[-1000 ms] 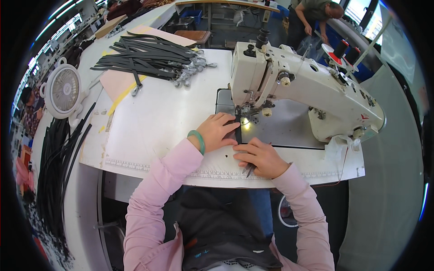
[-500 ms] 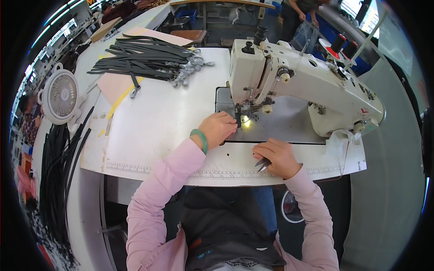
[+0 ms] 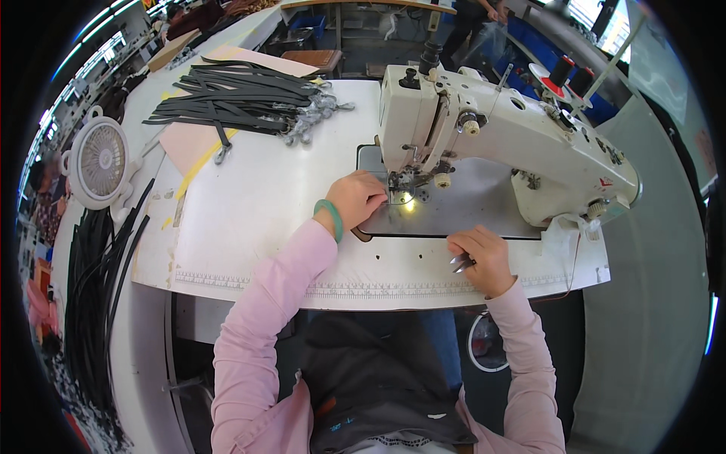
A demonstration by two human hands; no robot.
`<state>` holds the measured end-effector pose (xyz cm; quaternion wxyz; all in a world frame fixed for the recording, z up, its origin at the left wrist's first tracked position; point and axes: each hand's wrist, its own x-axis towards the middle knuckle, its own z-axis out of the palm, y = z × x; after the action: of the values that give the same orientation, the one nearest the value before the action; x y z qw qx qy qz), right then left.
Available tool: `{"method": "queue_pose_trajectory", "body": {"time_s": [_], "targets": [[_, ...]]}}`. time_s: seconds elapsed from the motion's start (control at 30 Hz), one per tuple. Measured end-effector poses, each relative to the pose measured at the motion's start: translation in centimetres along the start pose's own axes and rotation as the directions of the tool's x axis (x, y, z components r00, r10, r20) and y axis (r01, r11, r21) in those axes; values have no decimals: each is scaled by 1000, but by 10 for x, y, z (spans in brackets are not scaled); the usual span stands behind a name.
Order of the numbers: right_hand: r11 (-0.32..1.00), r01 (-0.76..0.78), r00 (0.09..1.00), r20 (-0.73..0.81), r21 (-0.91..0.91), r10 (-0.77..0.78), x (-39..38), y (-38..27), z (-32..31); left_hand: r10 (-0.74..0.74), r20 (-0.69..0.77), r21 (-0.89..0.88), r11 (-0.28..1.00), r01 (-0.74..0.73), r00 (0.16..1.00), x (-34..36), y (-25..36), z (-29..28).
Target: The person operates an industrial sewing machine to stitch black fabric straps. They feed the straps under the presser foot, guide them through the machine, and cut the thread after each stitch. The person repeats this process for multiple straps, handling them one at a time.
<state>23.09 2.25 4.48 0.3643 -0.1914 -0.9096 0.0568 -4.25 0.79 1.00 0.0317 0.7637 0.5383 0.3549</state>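
Observation:
A cream sewing machine (image 3: 495, 106) stands at the right of the white table, its lamp lit by the needle. Left of the presser foot, my left hand (image 3: 352, 200) has its fingers pinched together at the edge of the metal bed plate (image 3: 484, 204). What they hold, if anything, is hidden beneath them. My right hand (image 3: 488, 261) is near the table's front edge, closed around small metal thread snips (image 3: 460, 262) whose blades point left. It is apart from the machine.
Dark straps with metal-looking ends in clear wrapping (image 3: 234, 94) are heaped at the back left. More black straps (image 3: 94, 295) hang over the left side, below a white fan (image 3: 100, 163). Thread spools (image 3: 561, 72) stand behind the machine. Another person's hand (image 3: 493, 13) holds a clear bag.
My left hand has drawn slightly left and up from the presser foot; the dark strip seen there is no longer visible. My right hand has shifted right with the snips.

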Motion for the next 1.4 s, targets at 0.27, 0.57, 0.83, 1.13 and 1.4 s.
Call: {"method": "queue_pose_trajectory", "body": {"time_s": [0.27,0.57,0.83,1.13,1.4], "targets": [[972,-234,886,-406,26,225,-11,23,-30,28,137,172,984,-52,990,30,-40,15],[215,-648,739,-672,-730,-55,-57,308,-296,104,57,71,992,-108,993,41,-33,17],[471,-880,403,-624,-64,669,-111,362,-277,59,48,95,993,-63,997,29,-38,9],[545,-838,438,-606,-8,665,-132,346,-293,-219,72,327,927,184,973,21,2,-12],[530,-807,294,-601,261,744,-119,334,-269,-243,-122,103,961,256,962,8,8,7]]}}
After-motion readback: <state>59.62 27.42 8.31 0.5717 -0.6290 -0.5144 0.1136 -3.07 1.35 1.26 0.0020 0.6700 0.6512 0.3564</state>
